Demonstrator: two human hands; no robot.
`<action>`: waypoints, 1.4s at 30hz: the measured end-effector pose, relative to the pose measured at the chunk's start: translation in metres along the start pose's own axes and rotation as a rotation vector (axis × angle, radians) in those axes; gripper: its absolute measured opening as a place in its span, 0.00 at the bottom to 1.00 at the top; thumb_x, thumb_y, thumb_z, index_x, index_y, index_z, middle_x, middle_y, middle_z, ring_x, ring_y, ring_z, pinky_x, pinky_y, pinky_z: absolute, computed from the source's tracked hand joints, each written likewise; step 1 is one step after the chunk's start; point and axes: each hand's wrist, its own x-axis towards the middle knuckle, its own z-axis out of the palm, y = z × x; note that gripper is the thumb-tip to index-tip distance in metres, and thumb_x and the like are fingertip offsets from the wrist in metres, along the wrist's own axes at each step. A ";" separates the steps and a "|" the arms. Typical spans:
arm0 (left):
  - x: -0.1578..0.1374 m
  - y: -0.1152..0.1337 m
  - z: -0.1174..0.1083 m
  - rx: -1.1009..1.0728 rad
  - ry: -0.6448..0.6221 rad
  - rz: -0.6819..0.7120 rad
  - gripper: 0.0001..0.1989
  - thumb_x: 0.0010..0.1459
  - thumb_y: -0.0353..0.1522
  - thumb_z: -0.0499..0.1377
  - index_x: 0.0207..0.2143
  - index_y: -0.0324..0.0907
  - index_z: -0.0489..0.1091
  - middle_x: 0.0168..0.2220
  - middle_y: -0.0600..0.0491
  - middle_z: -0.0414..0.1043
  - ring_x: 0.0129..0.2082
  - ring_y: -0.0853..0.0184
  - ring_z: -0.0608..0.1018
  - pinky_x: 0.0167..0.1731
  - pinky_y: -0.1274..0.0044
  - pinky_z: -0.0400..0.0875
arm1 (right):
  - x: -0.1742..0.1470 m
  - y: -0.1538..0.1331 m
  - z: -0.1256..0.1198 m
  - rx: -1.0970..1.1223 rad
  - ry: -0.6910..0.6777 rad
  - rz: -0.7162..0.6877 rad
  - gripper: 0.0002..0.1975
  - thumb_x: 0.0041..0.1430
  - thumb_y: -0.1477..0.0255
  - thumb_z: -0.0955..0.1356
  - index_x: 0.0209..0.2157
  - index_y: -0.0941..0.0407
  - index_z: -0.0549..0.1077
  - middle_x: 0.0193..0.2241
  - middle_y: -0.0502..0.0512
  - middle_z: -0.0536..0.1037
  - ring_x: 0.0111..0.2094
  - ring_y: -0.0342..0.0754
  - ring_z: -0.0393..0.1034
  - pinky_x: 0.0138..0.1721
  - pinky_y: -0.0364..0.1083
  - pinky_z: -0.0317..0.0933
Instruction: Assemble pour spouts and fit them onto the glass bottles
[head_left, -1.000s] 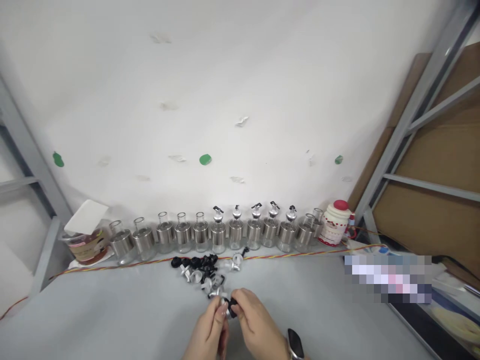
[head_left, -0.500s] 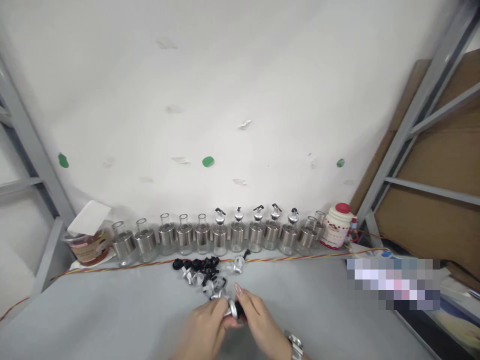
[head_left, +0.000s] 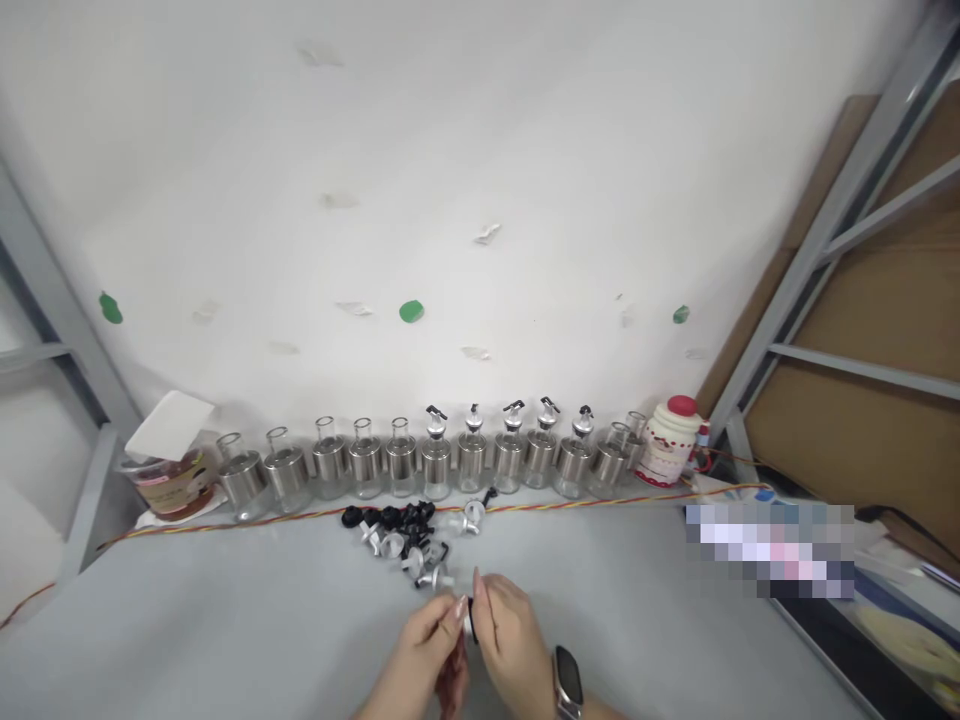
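Observation:
Close together over the front of the grey table, my left hand [head_left: 431, 645] and my right hand [head_left: 511, 628] are both closed on one small bottle pourer [head_left: 471, 622]. Only its silver collar and a black part show between the fingers; the rest is hidden. Just beyond the hands lies a pile of loose silver pourer tops [head_left: 414, 562] and black stoppers [head_left: 412, 518]. One pourer top [head_left: 472, 514] lies a little to the right of the pile. My right wrist wears a watch.
Along the wall stand several glass bottles with metal sleeves [head_left: 365, 462]; some carry pourers [head_left: 512, 420], others have bare necks. A lidded tub [head_left: 178, 488] sits at the left, a white jar with a red lid [head_left: 667, 445] at the right. A twisted wire [head_left: 300, 514] crosses the table behind the pile.
My right hand has turned over the pourer, covering more of its black part, and the watch face now shows. The left fingers have shifted along it. The view has tilted slightly.

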 end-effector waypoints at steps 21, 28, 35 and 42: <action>-0.013 0.010 -0.028 1.121 0.255 0.926 0.08 0.57 0.29 0.49 0.38 0.45 0.64 0.29 0.51 0.71 0.27 0.66 0.73 0.26 0.80 0.66 | 0.008 -0.014 -0.021 0.616 -0.258 0.462 0.16 0.61 0.60 0.52 0.29 0.54 0.59 0.20 0.45 0.57 0.23 0.41 0.54 0.25 0.40 0.51; -0.017 0.004 -0.009 0.625 0.271 0.604 0.10 0.55 0.38 0.51 0.27 0.43 0.66 0.17 0.56 0.67 0.16 0.71 0.68 0.17 0.82 0.62 | 0.001 -0.011 -0.014 0.429 -0.238 0.357 0.16 0.62 0.63 0.49 0.29 0.55 0.58 0.24 0.50 0.64 0.27 0.45 0.60 0.30 0.43 0.54; -0.010 0.021 -0.008 -0.146 -0.055 -0.031 0.21 0.45 0.48 0.57 0.18 0.38 0.64 0.09 0.59 0.62 0.05 0.79 0.60 0.04 0.86 0.46 | 0.011 -0.006 -0.031 0.200 -0.346 -0.039 0.12 0.62 0.68 0.51 0.27 0.55 0.56 0.28 0.53 0.64 0.31 0.47 0.58 0.33 0.46 0.54; -0.012 0.026 -0.008 -0.102 -0.045 0.071 0.21 0.44 0.49 0.57 0.21 0.39 0.63 0.08 0.61 0.62 0.04 0.78 0.62 0.04 0.88 0.51 | 0.019 -0.009 -0.044 0.221 -0.321 -0.087 0.15 0.63 0.64 0.50 0.29 0.54 0.58 0.26 0.50 0.63 0.30 0.46 0.57 0.34 0.46 0.54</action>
